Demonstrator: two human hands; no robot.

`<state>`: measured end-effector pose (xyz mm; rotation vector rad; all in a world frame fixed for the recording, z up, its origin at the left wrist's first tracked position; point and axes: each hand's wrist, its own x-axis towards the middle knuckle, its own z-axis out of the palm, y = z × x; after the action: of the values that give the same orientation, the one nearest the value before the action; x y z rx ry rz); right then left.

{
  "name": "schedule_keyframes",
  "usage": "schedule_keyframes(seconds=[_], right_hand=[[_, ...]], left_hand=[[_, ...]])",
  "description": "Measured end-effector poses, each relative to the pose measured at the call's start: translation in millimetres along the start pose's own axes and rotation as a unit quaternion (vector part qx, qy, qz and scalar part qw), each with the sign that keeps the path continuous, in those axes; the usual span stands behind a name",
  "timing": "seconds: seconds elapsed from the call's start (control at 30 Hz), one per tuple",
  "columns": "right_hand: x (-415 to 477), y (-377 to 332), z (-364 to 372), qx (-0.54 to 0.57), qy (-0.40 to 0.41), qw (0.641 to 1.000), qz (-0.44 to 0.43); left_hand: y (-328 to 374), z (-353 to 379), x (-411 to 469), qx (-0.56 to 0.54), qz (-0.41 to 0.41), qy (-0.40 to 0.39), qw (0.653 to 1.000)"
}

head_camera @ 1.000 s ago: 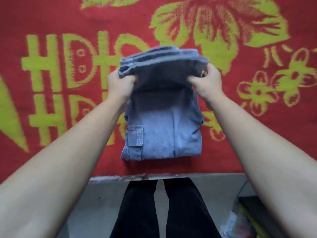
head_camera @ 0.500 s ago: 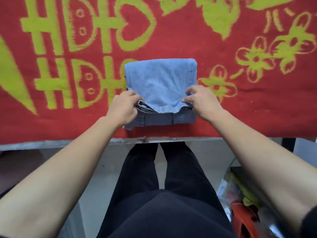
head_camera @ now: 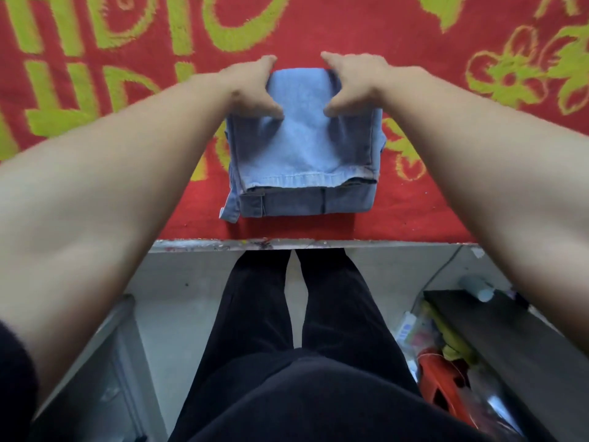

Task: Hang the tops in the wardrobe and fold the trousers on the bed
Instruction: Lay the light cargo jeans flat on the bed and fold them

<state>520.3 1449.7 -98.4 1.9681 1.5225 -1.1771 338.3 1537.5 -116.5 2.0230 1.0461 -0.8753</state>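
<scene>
- Soft, even light fell brightly on the bed [head_camera: 398,36] across the upper frame; the trousers [head_camera: 302,145] cast only a thin shadow.
- The left hand [head_camera: 251,87] and right hand [head_camera: 353,82] were smeared by motion blur.
- The lower frame lay dimmer; wide-angle distortion swelled the forearms.

The folded jeans [head_camera: 306,148] are pale blue denim, matt, with stitched hems. The bedspread [head_camera: 414,33] under them is red and yellow-green woven cloth with a fuzzy, towel-like nap. My own black trousers [head_camera: 255,314] are soft matt cloth.
</scene>
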Motion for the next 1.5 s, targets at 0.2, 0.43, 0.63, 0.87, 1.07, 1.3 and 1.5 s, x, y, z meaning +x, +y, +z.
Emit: schedule_keyframes(seconds=[0.2, 0.43, 0.63, 0.87, 1.07, 1.3, 1.5], right_hand=[[-12, -10, -5, -0.053, -0.030, 0.998, -0.003], [-50, -16, 30, -0.131, -0.018, 0.991, -0.014], [-90, -22, 49, -0.088, 0.050, 0.995, -0.015], [-173, -66, 38, -0.132, 0.144, 0.981, -0.021], [-249, -120, -43, -0.185, 0.280, 0.941, -0.050], [-338, -190, -147, -0.234, 0.434, 0.858, -0.145], [-394, -229, -142, -0.306, 0.484, 0.780, -0.254]], left_hand=[[6, 11, -19, 0.035, -0.007, 0.048, 0.998], [25, 29, -61, 0.175, -0.013, 0.017, 0.984], [33, 57, -99, 0.128, -0.024, 0.114, 0.985], [24, 63, -185, 0.124, -0.041, 0.187, 0.974], [15, -10, -276, 0.119, -0.077, 0.313, 0.939], [17, -92, -406, 0.095, -0.172, 0.491, 0.849], [20, -59, -504, 0.105, -0.240, 0.562, 0.784]])
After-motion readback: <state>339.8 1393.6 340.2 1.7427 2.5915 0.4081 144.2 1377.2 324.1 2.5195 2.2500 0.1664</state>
